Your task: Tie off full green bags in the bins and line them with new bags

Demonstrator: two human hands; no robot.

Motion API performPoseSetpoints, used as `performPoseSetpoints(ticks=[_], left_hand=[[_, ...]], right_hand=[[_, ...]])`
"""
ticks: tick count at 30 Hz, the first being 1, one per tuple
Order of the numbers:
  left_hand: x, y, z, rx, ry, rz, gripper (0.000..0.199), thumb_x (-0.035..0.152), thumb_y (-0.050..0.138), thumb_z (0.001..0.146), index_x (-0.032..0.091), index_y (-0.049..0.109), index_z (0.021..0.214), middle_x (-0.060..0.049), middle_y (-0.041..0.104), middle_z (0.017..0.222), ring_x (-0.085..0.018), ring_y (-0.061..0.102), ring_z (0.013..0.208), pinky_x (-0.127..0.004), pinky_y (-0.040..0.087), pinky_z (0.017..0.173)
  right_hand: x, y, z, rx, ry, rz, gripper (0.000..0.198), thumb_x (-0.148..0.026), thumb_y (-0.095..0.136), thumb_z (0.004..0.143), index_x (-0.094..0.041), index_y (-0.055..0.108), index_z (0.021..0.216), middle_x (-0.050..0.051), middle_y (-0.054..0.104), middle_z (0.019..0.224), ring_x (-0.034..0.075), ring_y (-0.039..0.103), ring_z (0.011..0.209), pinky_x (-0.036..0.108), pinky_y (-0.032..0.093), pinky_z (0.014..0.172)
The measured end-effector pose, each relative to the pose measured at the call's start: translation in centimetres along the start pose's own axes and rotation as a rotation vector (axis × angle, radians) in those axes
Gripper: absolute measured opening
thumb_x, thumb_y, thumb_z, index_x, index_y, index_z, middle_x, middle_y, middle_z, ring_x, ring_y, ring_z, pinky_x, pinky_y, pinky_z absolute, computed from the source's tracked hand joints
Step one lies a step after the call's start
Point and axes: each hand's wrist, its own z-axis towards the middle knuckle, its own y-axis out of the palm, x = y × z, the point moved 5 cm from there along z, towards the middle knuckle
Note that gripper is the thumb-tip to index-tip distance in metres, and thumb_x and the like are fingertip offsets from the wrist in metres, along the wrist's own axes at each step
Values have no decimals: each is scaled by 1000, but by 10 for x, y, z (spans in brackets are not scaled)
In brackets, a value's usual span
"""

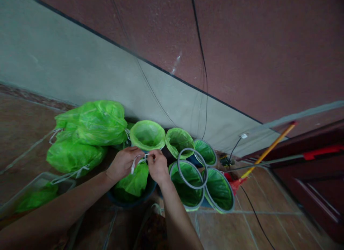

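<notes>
Brown tile floor (pixel 220 232), maroon-and-grey wall (pixel 247 53) behind; hands (pixel 124 164) (pixel 158 166) pinching white drawstring (pixel 133 167) of green bag (pixel 136 182).

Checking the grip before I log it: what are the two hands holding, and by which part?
The left hand and right hand pinch the white drawstring at the gathered top of the green bag.

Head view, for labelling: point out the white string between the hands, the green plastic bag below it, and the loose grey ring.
White string (pixel 133 166): head view, hanging part.
Green bag (pixel 135 182): head view, middle.
Loose grey ring (pixel 205 174): head view, right side.
</notes>
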Motion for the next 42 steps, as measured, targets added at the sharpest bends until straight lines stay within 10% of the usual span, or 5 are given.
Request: performPoseSetpoints(ticks=[10, 22, 34, 42], left_hand=[[-29, 5, -1, -285, -532, 92, 21, 19, 47, 86, 18, 65, 76, -5, 64, 68, -20, 61, 67, -30, 38, 64], [-20, 24, -5, 26, -1013, -1101, 34, 46, 73, 64, 13, 65, 69, -3, 67, 68, -13, 60, 60, -26, 46, 61], [-8, 26, 5, -188, -584, -772, 20, 33, 67, 61, 16, 67, 71, 2, 59, 63, -13, 50, 62, -25, 39, 59], [-9, 26, 3, -204, -468, -556, 20, 38, 50, 84, 20, 58, 77, 2, 56, 63, -15, 54, 58, -25, 40, 58]], right_hand=[[22, -3, -1, -10, 182, -223, 17, -12, 52, 84, -16, 69, 86, 11, 69, 94, 22, 65, 89, 32, 47, 84], [39, 20, -6, -143, 442, 464, 20, -29, 54, 79, -21, 59, 62, -4, 57, 54, 15, 61, 54, 26, 44, 55], [4, 4, -3, -91, 51, 446, 38, -44, 63, 82, -19, 56, 54, -3, 52, 60, 11, 50, 60, 24, 41, 59], [4, 7, 0, -27, 389, 1148, 48, -59, 49, 90, -20, 65, 112, 10, 70, 114, 10, 60, 59, 23, 46, 50]])
